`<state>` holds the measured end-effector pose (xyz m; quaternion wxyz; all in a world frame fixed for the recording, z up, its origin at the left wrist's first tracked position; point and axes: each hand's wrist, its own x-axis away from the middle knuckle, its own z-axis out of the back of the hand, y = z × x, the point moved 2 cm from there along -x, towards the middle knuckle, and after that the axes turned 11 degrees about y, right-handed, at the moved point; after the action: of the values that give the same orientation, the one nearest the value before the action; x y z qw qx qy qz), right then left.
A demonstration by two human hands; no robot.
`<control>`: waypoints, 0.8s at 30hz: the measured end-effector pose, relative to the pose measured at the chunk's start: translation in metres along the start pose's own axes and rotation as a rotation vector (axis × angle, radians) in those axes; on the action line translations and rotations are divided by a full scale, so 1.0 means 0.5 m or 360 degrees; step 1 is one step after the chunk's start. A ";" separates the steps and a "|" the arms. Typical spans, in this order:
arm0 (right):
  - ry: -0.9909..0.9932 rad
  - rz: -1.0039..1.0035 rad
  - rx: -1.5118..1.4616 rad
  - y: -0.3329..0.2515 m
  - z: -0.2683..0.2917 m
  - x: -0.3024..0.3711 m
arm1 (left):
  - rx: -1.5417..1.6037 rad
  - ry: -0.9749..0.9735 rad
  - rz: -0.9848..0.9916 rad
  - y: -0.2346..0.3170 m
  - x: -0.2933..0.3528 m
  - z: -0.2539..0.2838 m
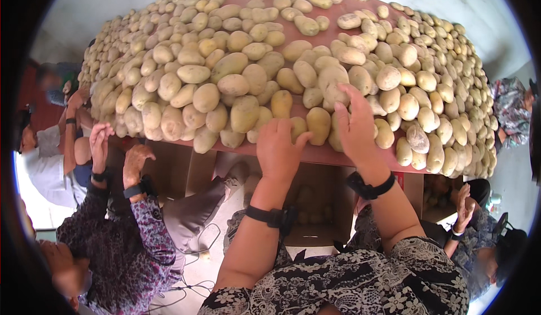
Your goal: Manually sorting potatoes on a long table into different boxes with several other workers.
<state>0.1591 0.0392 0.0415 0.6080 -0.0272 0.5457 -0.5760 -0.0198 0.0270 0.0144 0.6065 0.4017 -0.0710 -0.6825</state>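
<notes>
My left hand (279, 149) is at the table's front edge, its thumb apart from the fingers. The fingertips bend away, partly out of sight, close to an upright yellow-brown potato (282, 104). Past the gap between thumb and fingers lies a smaller potato (298, 127). My right hand (357, 124) is raised over the front of the pile with thumb and fingers spread. Its fingertips are at a large pale potato (333, 83); whether they touch it I cannot tell. Between my two hands lies a smooth oval potato (319, 125).
Potatoes are heaped across the red tabletop (301, 35), thickest at left and right. Below the edge stands a cardboard box (318, 202) with potatoes inside. A person in a patterned shirt (107, 253) works at my left, another (479, 258) at my right. Cables (189, 284) lie on the floor.
</notes>
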 end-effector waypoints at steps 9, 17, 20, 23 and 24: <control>-0.0158 0.0098 0.0331 0.040 0.051 -0.013 | -0.0460 0.0806 0.0060 -0.054 -0.037 0.050; -0.0186 0.0127 0.0228 0.054 0.068 -0.024 | -0.0534 0.0531 0.0324 -0.080 -0.050 0.033; -0.0248 0.0088 0.0214 0.058 0.071 -0.023 | -0.0514 0.0498 0.0345 -0.084 -0.053 0.036; -0.0347 0.0072 0.0231 0.064 0.069 -0.014 | -0.0491 0.0486 0.0344 -0.088 -0.053 0.040; -0.0340 0.0072 0.0236 0.065 0.068 -0.012 | -0.0464 0.0487 0.0347 -0.090 -0.052 0.038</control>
<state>0.2059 0.0341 0.0375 0.6757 -0.0310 0.4342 -0.5949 -0.0679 0.0542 0.0129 0.7318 0.3986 0.0781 -0.5472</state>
